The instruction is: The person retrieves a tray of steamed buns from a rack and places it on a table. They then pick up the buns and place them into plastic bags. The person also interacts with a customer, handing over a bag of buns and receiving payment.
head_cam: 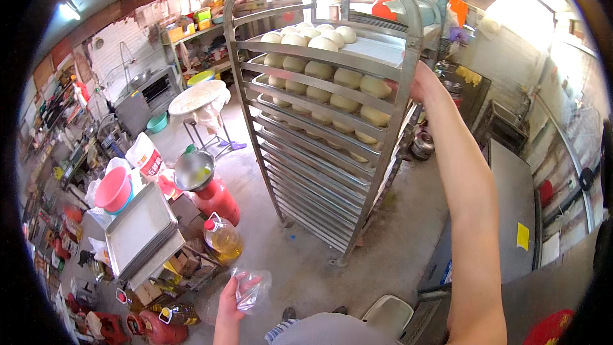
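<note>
Before me stands a tall metal tray rack [318,57] with many levels. Round pale dough buns [318,71] sit on trays at the upper levels. The top tray [376,48] has buns at its left and a bare part at its right. My right hand [419,81] is at the rack's right upright, partly hidden behind it. A fingertip shows between the rails, close to a bun; whether it touches the bun or grips the rack is unclear. Low in front of me, my left hand [231,297] holds a crumpled clear plastic bag [253,290].
Left of the rack are stacked baking trays [141,230], a large oil bottle [223,237], a red gas cylinder [222,201] and a metal bowl [194,170]. A round table [198,98] stands farther back. Along the right side runs a metal-topped counter [512,191].
</note>
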Tool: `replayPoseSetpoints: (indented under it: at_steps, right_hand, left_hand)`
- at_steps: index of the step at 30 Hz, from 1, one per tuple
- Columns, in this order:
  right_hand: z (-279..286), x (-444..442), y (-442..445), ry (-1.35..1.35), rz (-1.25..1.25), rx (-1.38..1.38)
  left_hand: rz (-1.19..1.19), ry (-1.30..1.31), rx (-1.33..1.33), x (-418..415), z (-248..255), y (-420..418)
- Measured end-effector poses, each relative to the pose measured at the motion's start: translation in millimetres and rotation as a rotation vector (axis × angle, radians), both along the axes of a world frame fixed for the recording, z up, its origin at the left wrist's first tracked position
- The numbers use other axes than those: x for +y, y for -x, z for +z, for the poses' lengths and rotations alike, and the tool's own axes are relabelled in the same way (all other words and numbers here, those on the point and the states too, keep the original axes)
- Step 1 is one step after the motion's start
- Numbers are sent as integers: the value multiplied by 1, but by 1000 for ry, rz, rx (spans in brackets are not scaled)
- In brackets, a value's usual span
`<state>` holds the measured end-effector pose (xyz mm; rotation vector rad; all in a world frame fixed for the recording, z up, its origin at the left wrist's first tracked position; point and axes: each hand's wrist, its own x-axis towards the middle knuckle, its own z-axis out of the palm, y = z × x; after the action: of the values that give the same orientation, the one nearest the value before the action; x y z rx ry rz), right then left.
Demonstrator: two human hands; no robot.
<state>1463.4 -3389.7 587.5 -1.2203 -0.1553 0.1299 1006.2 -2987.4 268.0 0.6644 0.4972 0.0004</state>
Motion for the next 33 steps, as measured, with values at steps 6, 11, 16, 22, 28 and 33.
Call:
replayPoseSetpoints:
  at_steps: [6, 11, 16, 22, 28, 33]
  right_hand:
    - [-2, -46, -43, -6, -25, -19]
    - [-7, -96, 32, 61, -315, 9]
    - [4, -254, 136, 159, -462, -5]
    - [15, -361, 289, 162, -786, 2]
    - [-23, -324, 433, 236, -1112, -62]
    - [-85, -196, 516, 474, -1276, -70]
  left_hand:
    - [-274, 3, -140, -68, 10, -80]
    - [-584, -94, -233, -138, 43, -157]
    - [-991, -88, -641, -259, 112, -264]
    - [-924, 126, -773, -377, 236, -325]
    - [-977, 180, -700, -411, 246, -305]
    - [-1220, 55, -355, -401, 168, -297]
